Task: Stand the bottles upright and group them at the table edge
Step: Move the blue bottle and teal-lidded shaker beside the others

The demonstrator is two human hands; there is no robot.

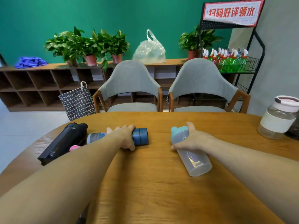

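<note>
We are near the start, by the look of things: at mid-frame our left hand (125, 137) is wrapped over the blue bottle (118, 137), which lies on its side, and our right hand (191, 139) is closed around the upper body of the clear shaker (191, 151), also lying down, its teal lid pointing away from us and its base toward the lower right. Neither is lifted yet. At the left of the frame the black shaker (63, 143) lies slanted near the table's left edge, and just beside it, mostly hidden behind our left forearm, a pink thing (74, 148) peeks out; we cannot tell what it is. At the right edge a glass jar (278, 118) with a white band already stands, with something dark just behind it that we cannot make out. So we judge that at least three bottles are left to stand and gather with it. The table (153, 183) is smooth orange-brown wood with a rounded rim, so a lying bottle could roll. Beyond it stand two grey chairs (131, 81), a checked basket (77, 101) on the floor, low shelves with potted plants (87, 44), and a rack of green spray bottles (229, 62) at upper right, against a green wall.
</note>
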